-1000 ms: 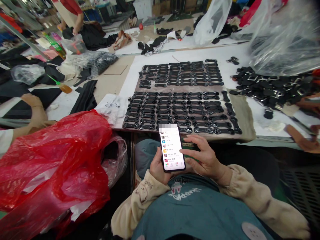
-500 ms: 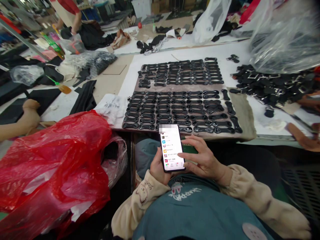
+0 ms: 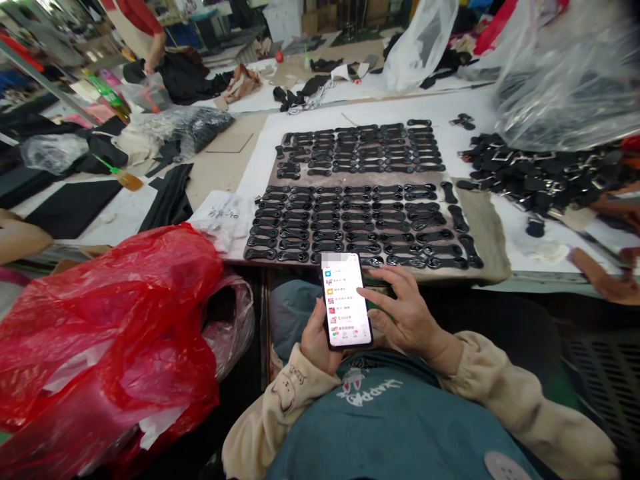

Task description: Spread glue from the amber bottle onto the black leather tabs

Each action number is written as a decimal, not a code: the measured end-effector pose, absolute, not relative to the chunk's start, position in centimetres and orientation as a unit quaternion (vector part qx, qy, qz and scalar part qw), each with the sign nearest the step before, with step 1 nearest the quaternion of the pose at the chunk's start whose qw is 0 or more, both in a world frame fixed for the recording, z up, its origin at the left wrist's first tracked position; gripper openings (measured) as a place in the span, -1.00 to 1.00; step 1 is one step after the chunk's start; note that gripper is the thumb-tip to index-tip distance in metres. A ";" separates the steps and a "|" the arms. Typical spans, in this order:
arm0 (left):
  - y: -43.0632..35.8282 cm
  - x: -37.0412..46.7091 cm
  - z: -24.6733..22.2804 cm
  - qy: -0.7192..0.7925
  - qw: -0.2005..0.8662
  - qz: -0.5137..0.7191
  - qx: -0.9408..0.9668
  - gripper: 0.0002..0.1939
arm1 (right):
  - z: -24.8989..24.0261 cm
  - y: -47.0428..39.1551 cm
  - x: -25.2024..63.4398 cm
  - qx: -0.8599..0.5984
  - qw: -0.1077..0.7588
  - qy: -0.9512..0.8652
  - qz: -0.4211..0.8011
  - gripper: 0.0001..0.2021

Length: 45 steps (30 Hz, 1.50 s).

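A smartphone (image 3: 347, 307) with a lit white screen, showing a list with small coloured icons, rests in my left hand (image 3: 319, 337) above my lap. The left fingers wrap its lower left side and back. My right hand (image 3: 407, 317) is over the phone's right side, fingers apart, one fingertip at the screen's edge; whether it touches cannot be made out. Beyond the phone, rows of black bone-shaped straps (image 3: 327, 235) lie on a brownish board (image 3: 360, 177) on the table.
A red plastic bag (image 3: 115, 333) bulges at my left. Black pieces with metal buckles (image 3: 540, 173) pile up at the right, below clear plastic (image 3: 570, 87). A co-worker's hand (image 3: 610, 273) is at the right edge, another person's arm (image 3: 23, 235) at the left.
The list on the phone screen has scrolled upward. My right index fingertip has shifted slightly up along the screen's edge. The arm at the left has drawn back toward the edge of view.
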State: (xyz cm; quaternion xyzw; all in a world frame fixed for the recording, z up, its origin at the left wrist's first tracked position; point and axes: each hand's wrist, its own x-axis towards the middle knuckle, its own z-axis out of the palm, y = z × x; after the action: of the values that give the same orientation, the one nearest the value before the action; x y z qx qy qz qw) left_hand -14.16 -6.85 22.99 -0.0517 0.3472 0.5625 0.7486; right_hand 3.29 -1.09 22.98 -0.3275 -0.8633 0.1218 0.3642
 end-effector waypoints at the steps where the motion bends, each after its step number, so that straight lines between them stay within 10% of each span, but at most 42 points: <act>1: -6.9 -14.2 23.0 0.348 0.749 0.562 -0.052 -0.42 | 23.0 -1.1 3.3 -0.329 0.363 -0.864 0.122 -0.70; 45: -6.9 -14.3 22.8 0.318 0.773 0.548 -0.026 -0.38 | 22.7 -1.4 3.3 -0.313 0.377 -0.857 0.157 -0.68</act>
State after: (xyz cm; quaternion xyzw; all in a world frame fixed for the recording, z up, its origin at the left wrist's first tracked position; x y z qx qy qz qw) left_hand -14.30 -6.94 22.85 -0.0256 0.3182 0.5478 0.7733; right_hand 3.29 -1.36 22.74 -0.3129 -0.8575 0.1570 0.3770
